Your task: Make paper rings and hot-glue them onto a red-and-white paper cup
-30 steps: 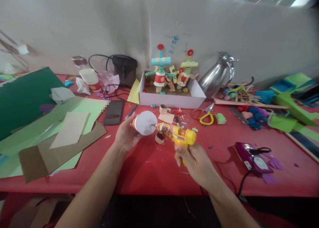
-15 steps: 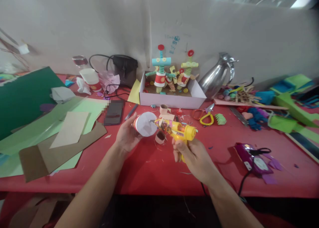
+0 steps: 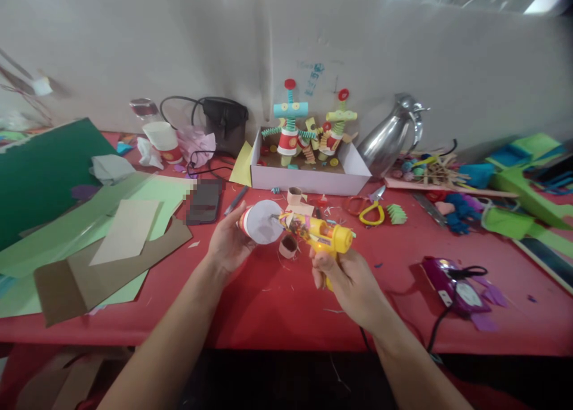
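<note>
- The worktop (image 3: 277,314) is covered in red, strewn with paper scraps and fine threads.
- Behind it rises a pale grey wall (image 3: 134,52) with blue handwriting near its middle.
- Against the wall stands a shallow white box (image 3: 308,180) holding paper-cup figures with springy folded arms; a steel jug (image 3: 388,135) is just to its right and a black bag (image 3: 226,126) to its left.
- Green and brown sheets (image 3: 67,279) spread over the left side; yellow-handled scissors (image 3: 371,213) lie in front of the box, and a magenta device (image 3: 454,287) with a black cord sits far right.
- The left hand (image 3: 230,243) is wrapped around a paper cup (image 3: 263,222), held above the worktop's middle, its plain whitish base turned toward the camera and a red band showing on its side.
- The right hand (image 3: 342,279) grips a yellow glue gun (image 3: 324,237), grimy and scrap-covered toward the front; its nozzle is at the cup's base, though whether they touch I cannot tell.
- The two hands are apart.
</note>
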Demonstrator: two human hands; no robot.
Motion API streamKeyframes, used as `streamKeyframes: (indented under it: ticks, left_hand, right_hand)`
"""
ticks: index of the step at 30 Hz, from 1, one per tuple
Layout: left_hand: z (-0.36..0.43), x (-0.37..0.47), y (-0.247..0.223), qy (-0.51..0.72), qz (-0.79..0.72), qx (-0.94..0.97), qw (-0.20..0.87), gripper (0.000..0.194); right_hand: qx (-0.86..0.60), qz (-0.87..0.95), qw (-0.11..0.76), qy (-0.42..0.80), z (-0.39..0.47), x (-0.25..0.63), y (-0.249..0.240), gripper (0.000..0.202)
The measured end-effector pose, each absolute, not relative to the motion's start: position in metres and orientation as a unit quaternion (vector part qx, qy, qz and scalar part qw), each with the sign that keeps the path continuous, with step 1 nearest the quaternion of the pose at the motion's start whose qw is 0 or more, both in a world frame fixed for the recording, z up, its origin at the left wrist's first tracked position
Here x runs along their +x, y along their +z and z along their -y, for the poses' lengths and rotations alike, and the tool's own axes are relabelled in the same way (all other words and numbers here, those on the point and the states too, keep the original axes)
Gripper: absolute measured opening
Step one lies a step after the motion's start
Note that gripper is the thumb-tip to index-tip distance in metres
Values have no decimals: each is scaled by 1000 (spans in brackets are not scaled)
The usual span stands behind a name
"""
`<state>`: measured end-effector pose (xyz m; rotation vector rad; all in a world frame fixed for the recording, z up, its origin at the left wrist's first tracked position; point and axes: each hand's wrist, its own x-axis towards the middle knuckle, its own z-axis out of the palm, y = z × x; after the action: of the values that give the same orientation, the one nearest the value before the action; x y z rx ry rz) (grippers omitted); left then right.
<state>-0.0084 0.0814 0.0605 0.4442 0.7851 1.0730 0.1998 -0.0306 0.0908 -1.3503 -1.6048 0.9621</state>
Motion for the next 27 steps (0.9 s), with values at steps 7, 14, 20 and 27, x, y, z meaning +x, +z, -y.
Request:
streamKeyframes:
  ticks: [7,14,20,27]
  left_hand:
    - [-83,-10,59,491,-364,195,767,29]
    - [-82,-10,61,495,-360,192,767,29]
    - [-82,-9,61,499,-356,192,766,29]
    - [-82,-10,61,497,-354,190,769,27]
  right_hand:
    - [-543,654,396,347,37,198,94,62]
    - [-559,662,379,326,38,199,94,61]
    - [-559,655,390,326,37,197,93,62]
    - [-556,675,375,307,43,197,89,63]
